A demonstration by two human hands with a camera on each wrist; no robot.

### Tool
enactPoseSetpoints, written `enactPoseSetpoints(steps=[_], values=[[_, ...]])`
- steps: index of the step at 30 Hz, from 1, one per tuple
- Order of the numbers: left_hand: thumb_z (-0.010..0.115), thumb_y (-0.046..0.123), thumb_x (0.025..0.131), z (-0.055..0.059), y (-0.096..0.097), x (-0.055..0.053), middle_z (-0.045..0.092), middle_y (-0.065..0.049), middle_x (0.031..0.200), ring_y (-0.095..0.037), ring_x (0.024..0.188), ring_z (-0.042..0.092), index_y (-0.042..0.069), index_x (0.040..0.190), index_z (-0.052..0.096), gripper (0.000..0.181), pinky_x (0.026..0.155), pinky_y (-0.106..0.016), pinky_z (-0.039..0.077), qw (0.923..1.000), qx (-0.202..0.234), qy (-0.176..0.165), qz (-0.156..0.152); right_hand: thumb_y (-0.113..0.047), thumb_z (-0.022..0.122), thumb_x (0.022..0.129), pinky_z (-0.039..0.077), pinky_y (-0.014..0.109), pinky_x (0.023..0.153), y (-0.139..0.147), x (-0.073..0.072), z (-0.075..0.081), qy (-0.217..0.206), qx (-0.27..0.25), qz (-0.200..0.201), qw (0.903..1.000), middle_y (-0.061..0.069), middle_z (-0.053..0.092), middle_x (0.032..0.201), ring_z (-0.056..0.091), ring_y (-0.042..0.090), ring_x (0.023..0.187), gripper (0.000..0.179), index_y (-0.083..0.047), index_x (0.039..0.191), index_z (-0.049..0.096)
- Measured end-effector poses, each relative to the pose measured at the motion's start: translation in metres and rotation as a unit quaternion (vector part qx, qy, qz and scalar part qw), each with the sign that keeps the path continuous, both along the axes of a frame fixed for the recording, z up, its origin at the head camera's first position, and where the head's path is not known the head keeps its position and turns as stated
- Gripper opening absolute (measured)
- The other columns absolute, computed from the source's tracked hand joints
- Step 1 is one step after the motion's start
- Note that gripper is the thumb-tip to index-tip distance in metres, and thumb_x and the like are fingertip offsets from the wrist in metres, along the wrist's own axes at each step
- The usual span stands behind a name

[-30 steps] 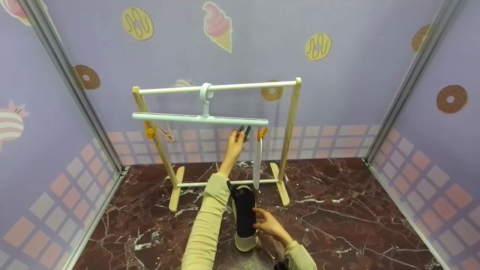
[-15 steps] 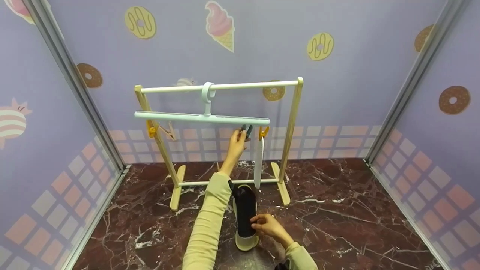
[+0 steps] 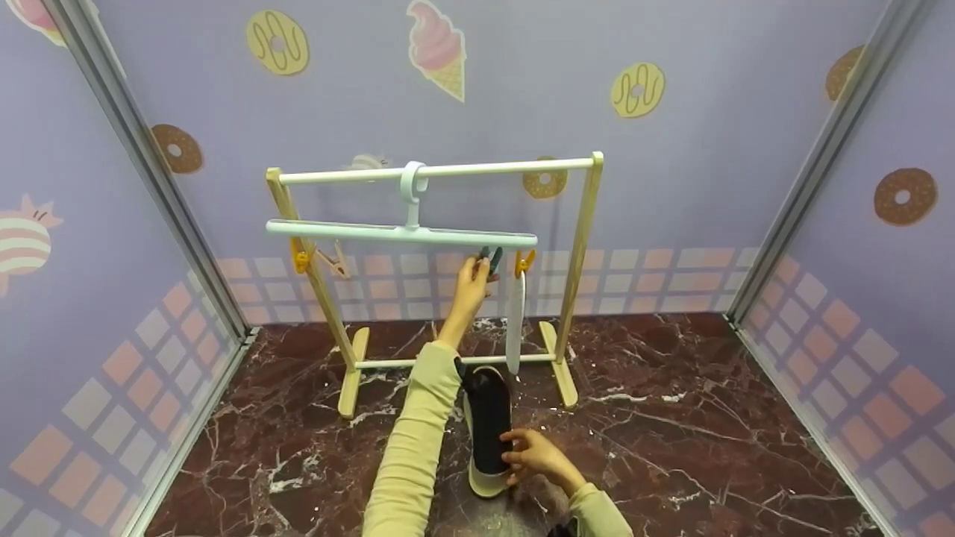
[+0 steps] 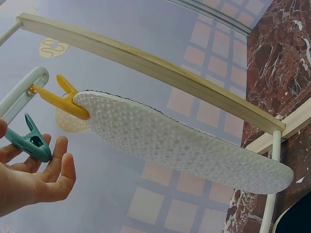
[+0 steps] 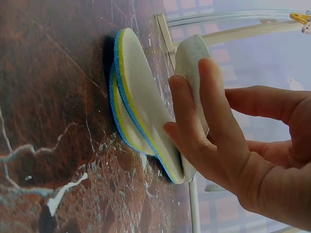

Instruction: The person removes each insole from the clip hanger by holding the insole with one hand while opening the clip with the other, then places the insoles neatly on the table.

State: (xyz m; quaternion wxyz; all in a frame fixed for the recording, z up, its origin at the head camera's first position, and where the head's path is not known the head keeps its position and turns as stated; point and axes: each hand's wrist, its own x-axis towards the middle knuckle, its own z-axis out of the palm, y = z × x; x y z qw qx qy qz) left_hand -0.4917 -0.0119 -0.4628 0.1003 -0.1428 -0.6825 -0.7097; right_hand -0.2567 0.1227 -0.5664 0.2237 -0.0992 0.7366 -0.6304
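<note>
My left hand [image 3: 468, 289], high under the pale hanger [image 3: 448, 237], holds a teal clothespin [image 4: 30, 141] between its fingers; nothing shows in the clothespin's jaws. Right of it, a yellow clothespin [image 4: 65, 104] grips a white, dimpled insole [image 4: 180, 141] that hangs down. Below, a black-faced insole [image 3: 489, 418] lies over cream insoles [image 5: 141, 87] with blue and yellow edges. At its right edge is my right hand [image 3: 543, 456], fingers extended and spread. Whether they touch its edge is hard to tell; part of it is hidden behind them in the right wrist view.
The hanger hooks over a wooden rack's top rail [image 3: 507, 170]. Another yellow clothespin [image 3: 301, 256] and a wooden clothespin [image 3: 333, 261] hang at left. The rack's right foot [image 3: 559, 365] stands on the dark marbled table [image 3: 709, 432]; patterned walls surround it.
My right hand has shifted slightly down along the insole's edge since a second ago; its fingers drew together, then spread again. My left hand stays at the teal clothespin.
</note>
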Motion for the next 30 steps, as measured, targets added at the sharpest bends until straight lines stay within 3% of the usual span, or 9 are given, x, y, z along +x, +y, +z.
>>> enactPoseSetpoints(steps=[2, 3, 8, 11, 14, 18, 22, 25, 30], values=[[0.041, 0.033, 0.094, -0.019, -0.001, -0.021, 0.057, -0.009, 0.109, -0.02, 0.087, 0.063, 0.008, 0.125, 0.043, 0.04, 0.056, -0.03, 0.049, 0.9997, 0.007, 0.021, -0.009, 0.001, 0.054, 0.084, 0.054, 0.039, 0.059, 0.001, 0.001, 0.001, -0.007, 0.004, -0.003, 1.0, 0.008, 0.05, 0.078, 0.06, 0.013, 0.053, 0.044, 0.012, 0.123, 0.038], [0.042, 0.037, 0.093, -0.022, -0.001, -0.023, 0.057, -0.006, 0.108, -0.018, 0.086, 0.064, 0.011, 0.125, 0.043, 0.041, 0.056, -0.03, 0.049, 0.9994, 0.013, 0.03, -0.014, 0.001, 0.054, 0.084, 0.054, 0.037, 0.058, 0.001, 0.002, 0.001, -0.01, 0.005, -0.003, 0.9999, 0.008, 0.049, 0.077, 0.06, 0.013, 0.053, 0.045, 0.011, 0.124, 0.037], [0.042, 0.028, 0.094, 0.008, 0.0, 0.013, 0.056, -0.012, 0.114, -0.021, 0.09, 0.063, 0.007, 0.126, 0.042, 0.038, 0.058, -0.03, 0.048, 1.0, 0.009, 0.002, -0.001, -0.001, 0.054, 0.084, 0.054, 0.036, 0.057, 0.002, 0.003, 0.0, -0.015, 0.006, 0.009, 0.9998, 0.01, 0.053, 0.077, 0.061, 0.014, 0.054, 0.047, 0.009, 0.126, 0.035], [0.04, 0.019, 0.095, 0.014, 0.001, 0.019, 0.053, -0.019, 0.119, -0.026, 0.092, 0.062, 0.003, 0.128, 0.039, 0.037, 0.057, -0.03, 0.047, 0.9997, 0.002, -0.016, 0.016, -0.001, 0.055, 0.084, 0.054, 0.04, 0.059, 0.002, 0.004, -0.001, -0.012, 0.007, 0.014, 0.9998, 0.012, 0.056, 0.077, 0.061, 0.014, 0.055, 0.047, 0.009, 0.126, 0.035], [0.043, 0.025, 0.094, -0.001, -0.001, 0.004, 0.055, -0.014, 0.116, -0.023, 0.09, 0.063, 0.007, 0.129, 0.039, 0.04, 0.057, -0.03, 0.047, 0.9999, 0.008, 0.009, 0.012, -0.002, 0.055, 0.084, 0.054, 0.042, 0.06, 0.003, 0.004, -0.003, -0.007, 0.009, 0.017, 0.9998, 0.016, 0.059, 0.078, 0.061, 0.015, 0.055, 0.047, 0.009, 0.125, 0.036], [0.048, 0.039, 0.089, -0.033, -0.002, -0.028, 0.059, -0.005, 0.103, -0.014, 0.084, 0.06, 0.017, 0.127, 0.042, 0.044, 0.054, -0.028, 0.047, 0.998, 0.014, 0.058, 0.018, -0.004, 0.056, 0.084, 0.054, 0.042, 0.059, 0.003, 0.006, -0.005, -0.007, 0.008, 0.02, 0.9997, 0.018, 0.061, 0.081, 0.062, 0.017, 0.058, 0.048, 0.011, 0.125, 0.036], [0.049, 0.041, 0.088, -0.05, -0.001, -0.049, 0.059, -0.002, 0.1, -0.012, 0.084, 0.059, 0.021, 0.126, 0.044, 0.043, 0.056, -0.025, 0.047, 0.9971, 0.017, 0.07, 0.027, -0.003, 0.055, 0.084, 0.054, 0.04, 0.059, 0.004, 0.007, -0.007, -0.012, 0.005, 0.02, 0.9997, 0.013, 0.059, 0.083, 0.062, 0.015, 0.057, 0.049, 0.012, 0.126, 0.034], [0.048, 0.037, 0.09, -0.043, -0.001, -0.041, 0.059, -0.005, 0.104, -0.015, 0.087, 0.061, 0.017, 0.129, 0.041, 0.045, 0.06, -0.028, 0.048, 0.9979, 0.013, 0.061, 0.017, -0.003, 0.056, 0.083, 0.054, 0.04, 0.06, 0.004, 0.007, -0.007, -0.014, 0.01, 0.02, 0.9996, 0.011, 0.058, 0.082, 0.061, 0.013, 0.057, 0.05, 0.012, 0.126, 0.034], [0.047, 0.038, 0.09, -0.022, 0.0, -0.015, 0.059, -0.003, 0.101, -0.012, 0.084, 0.061, 0.013, 0.128, 0.042, 0.045, 0.059, -0.026, 0.047, 0.9976, 0.012, 0.065, 0.02, -0.003, 0.057, 0.083, 0.054, 0.04, 0.06, 0.004, 0.008, -0.006, -0.013, 0.025, 0.022, 0.9994, 0.011, 0.056, 0.083, 0.062, 0.014, 0.058, 0.05, 0.011, 0.126, 0.035]])
